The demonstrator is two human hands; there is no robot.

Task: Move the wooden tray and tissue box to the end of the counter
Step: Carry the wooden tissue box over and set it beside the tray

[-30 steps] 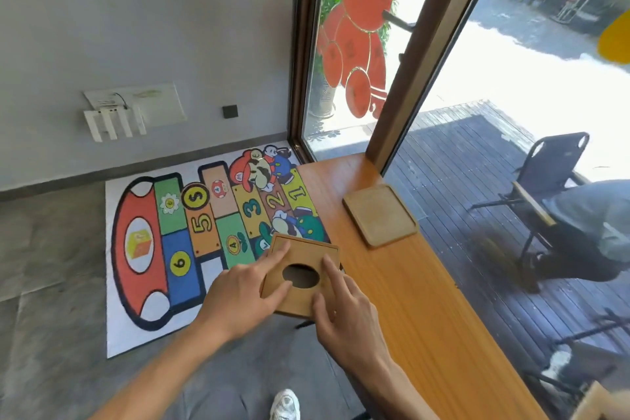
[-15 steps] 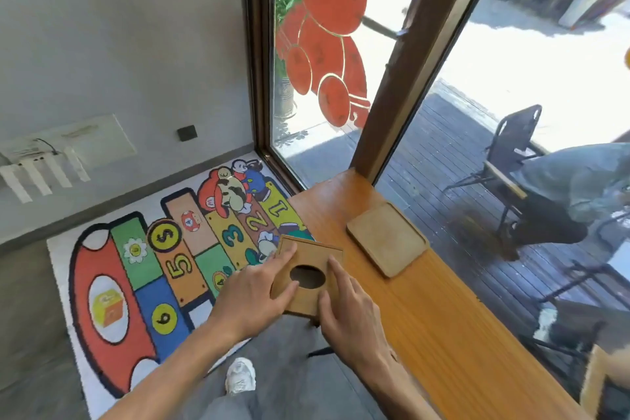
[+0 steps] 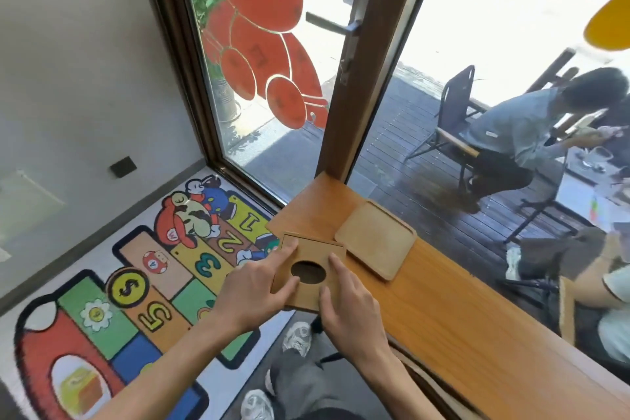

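Wooden counter (image 3: 443,310) beside a window. Both hands, left hand (image 3: 252,297) and right hand (image 3: 347,307), fingers spread, grasp the tissue box (image 3: 306,249) just beside the wooden tray (image 3: 375,239) near the far end. Next, probably, setting it down.

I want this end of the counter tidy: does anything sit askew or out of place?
The tissue box, held by the left hand and right hand, overhangs the counter's near edge and sits skewed to it. The tray lies flat beside it, also turned at an angle.
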